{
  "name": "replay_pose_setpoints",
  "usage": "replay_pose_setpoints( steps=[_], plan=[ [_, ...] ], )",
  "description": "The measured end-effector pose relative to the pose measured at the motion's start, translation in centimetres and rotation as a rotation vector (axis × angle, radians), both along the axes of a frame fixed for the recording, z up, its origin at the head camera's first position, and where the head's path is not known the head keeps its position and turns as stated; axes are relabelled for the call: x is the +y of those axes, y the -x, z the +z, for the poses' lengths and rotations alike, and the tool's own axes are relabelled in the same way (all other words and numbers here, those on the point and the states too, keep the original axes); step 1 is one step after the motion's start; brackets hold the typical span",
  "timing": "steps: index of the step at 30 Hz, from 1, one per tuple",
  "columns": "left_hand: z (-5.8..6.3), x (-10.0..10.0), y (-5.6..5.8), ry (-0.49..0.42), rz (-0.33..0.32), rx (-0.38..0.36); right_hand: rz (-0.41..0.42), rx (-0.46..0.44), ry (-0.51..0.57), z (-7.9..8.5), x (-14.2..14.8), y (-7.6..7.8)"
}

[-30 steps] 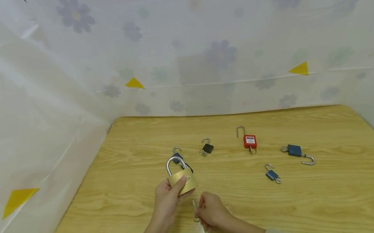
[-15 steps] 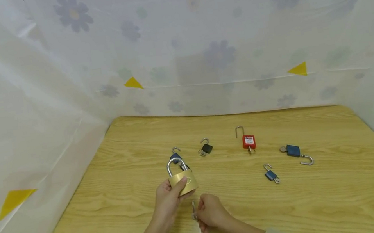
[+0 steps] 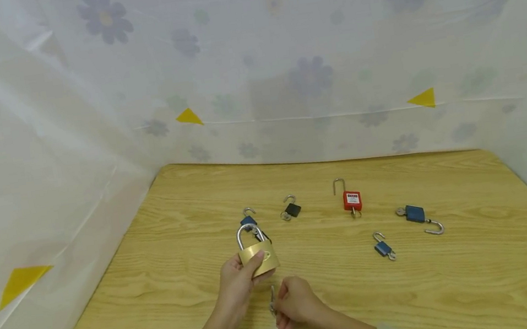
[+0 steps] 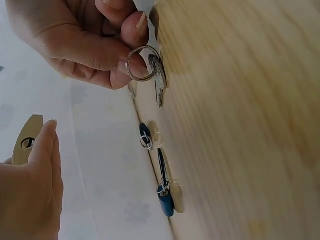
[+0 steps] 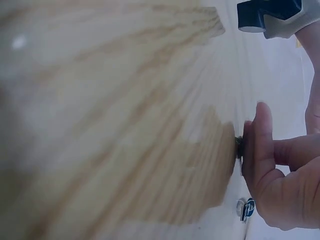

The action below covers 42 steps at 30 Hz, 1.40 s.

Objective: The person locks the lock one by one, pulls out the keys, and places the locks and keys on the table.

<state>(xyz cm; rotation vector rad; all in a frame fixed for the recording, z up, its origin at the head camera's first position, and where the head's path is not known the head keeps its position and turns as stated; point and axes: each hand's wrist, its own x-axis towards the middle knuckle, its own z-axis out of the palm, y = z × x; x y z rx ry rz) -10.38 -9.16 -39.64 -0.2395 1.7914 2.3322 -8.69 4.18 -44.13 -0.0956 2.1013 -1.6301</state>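
My left hand [image 3: 236, 285] grips a large brass padlock [image 3: 259, 258], thumb across its face and silver shackle upward. The shackle looks seated in the body. In the left wrist view the padlock's keyhole end [image 4: 28, 143] faces the camera. Just right of and below it, my right hand [image 3: 295, 299] pinches a small bunch of keys [image 4: 159, 82] on a metal ring, between thumb and fingers. The keys hang apart from the padlock, close over the table. In the right wrist view the fingers largely hide the keys.
Behind the brass padlock lies a blue padlock [image 3: 248, 221], partly covered. Further along are a black padlock [image 3: 293, 209], a red padlock [image 3: 352, 200] and two more blue padlocks, all with shackles open and keys attached. White sheeting [image 3: 252, 77] walls the wooden table [image 3: 176, 220].
My right fingers have shifted the keys slightly, and the key ring is now more covered by the hand. The left hand with the brass padlock has stayed almost in place.
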Motion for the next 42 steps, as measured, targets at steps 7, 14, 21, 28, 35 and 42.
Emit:
replay_pose_setpoints(
  steps=[7,14,21,28,35,42],
  plan=[
    [-0.6,-0.3,0.4,0.092,-0.044,-0.035,-0.056,0.166,-0.06,0.8,1.3,1.5],
    [-1.8,-0.3,1.7,0.114,-0.245,-0.05,-0.153,0.079,0.152,1.8,1.7,3.2],
    [-1.8,-0.6,3.1,0.535,-0.334,-0.021,-0.197,0.056,0.15,0.9,1.7,3.6],
    [-2.6,-0.7,4.2,0.851,-0.217,0.127,-0.255,0.102,-0.009,-0.2,1.2,4.2],
    [-3.4,-0.5,4.5,0.906,-0.121,0.192,-0.232,0.271,-0.229,-0.5,0.6,4.3],
    [-3.7,-0.3,4.8,0.987,-0.126,0.259,-0.211,0.382,-0.304,-0.4,0.3,4.3]
  ],
)
